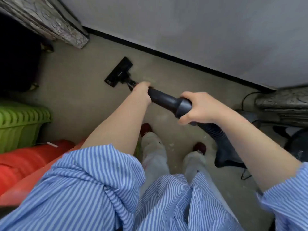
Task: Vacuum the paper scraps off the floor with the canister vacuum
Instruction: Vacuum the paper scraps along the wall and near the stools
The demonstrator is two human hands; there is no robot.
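Observation:
I hold a black vacuum wand (164, 98) with both hands. My left hand (141, 90) grips it further down, toward the floor head. My right hand (198, 108) grips the thick grey handle end, where the ribbed black hose (215, 130) leaves it and drops to the right. The flat black floor head (118, 72) lies on the beige floor ahead, left of centre. A few small pale paper scraps (171, 145) lie between my feet, and a faint one (147, 78) is just beyond my left hand. The canister (298, 147) is partly seen at the right edge.
A grey wall with a black skirting (166, 54) runs diagonally behind the floor head. A green ribbed crate (18, 120) and a red object (25, 160) stand at the left. Patterned furniture (50, 20) overhangs top left, more (283, 104) at the right with a black cable (246, 97).

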